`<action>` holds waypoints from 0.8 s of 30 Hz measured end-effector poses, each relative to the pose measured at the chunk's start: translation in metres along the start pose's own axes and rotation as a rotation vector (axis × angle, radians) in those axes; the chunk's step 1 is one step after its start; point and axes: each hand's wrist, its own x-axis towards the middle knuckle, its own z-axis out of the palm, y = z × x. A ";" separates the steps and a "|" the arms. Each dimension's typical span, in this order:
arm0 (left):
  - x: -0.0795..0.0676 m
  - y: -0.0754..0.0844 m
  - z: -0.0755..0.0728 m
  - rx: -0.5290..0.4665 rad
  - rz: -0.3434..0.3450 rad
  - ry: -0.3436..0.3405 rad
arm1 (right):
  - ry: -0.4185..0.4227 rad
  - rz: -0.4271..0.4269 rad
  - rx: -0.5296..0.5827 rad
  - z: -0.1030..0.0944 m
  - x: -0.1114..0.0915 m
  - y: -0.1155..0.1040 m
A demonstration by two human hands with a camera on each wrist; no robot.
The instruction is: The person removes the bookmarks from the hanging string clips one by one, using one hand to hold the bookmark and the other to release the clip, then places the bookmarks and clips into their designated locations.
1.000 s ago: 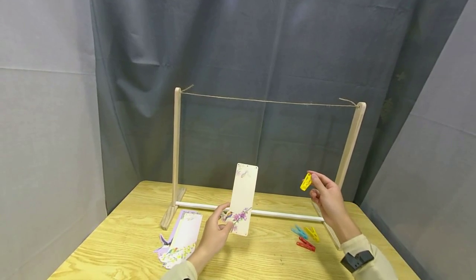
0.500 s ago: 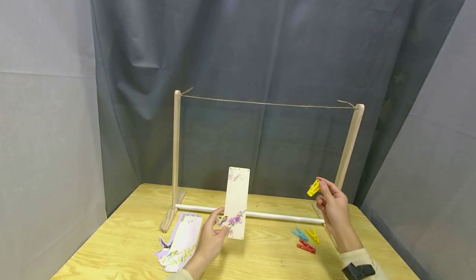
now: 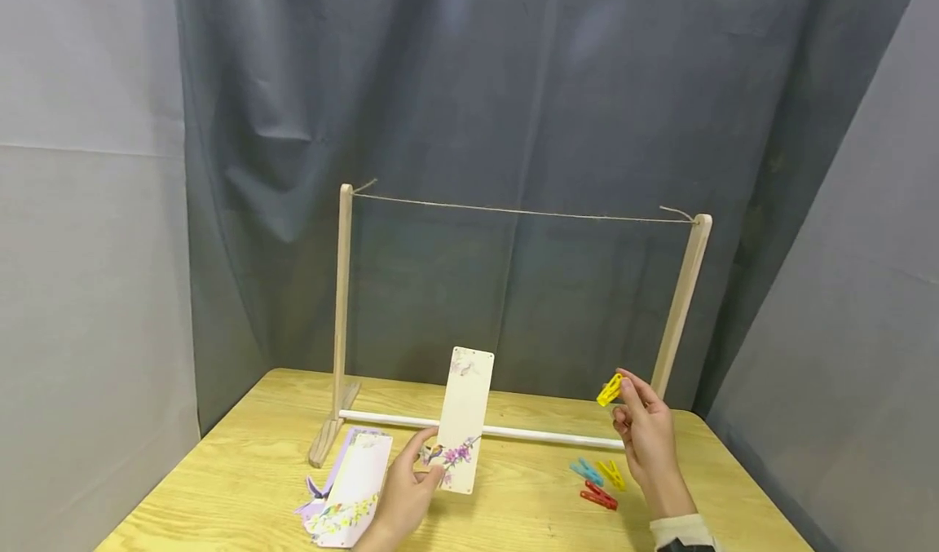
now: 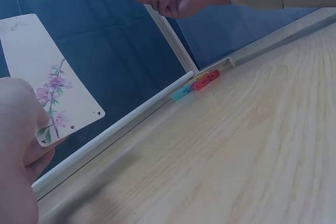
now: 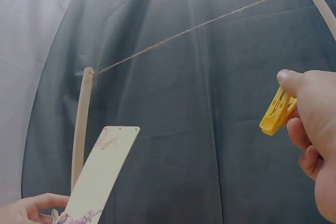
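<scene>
My left hand pinches a cream bookmark by its lower left edge and holds it nearly upright above the table. Purple blossoms and a small bird are printed near its bottom, and tiny holes show along its top edge. Off to the right, my right hand holds a yellow clothespin between thumb and fingers; the right wrist view shows this yellow clothespin from close by. Below that hand, a blue clothespin, another yellow clothespin and a red clothespin lie on the table.
A wooden stand has a left post, a right post and a white bottom bar. A thin twine stretches between the post tops. A white bookmark overlaps a purple one on the wooden table. Grey curtains hang behind.
The view has tilted slightly upward, so the scene sits lower. Both hands keep their holds. The left hand and bookmark have shifted a little left; the clothespin's angle has changed slightly.
</scene>
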 end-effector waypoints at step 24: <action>-0.008 -0.007 -0.017 0.047 0.087 0.074 | -0.063 -0.024 -0.071 0.009 -0.002 0.005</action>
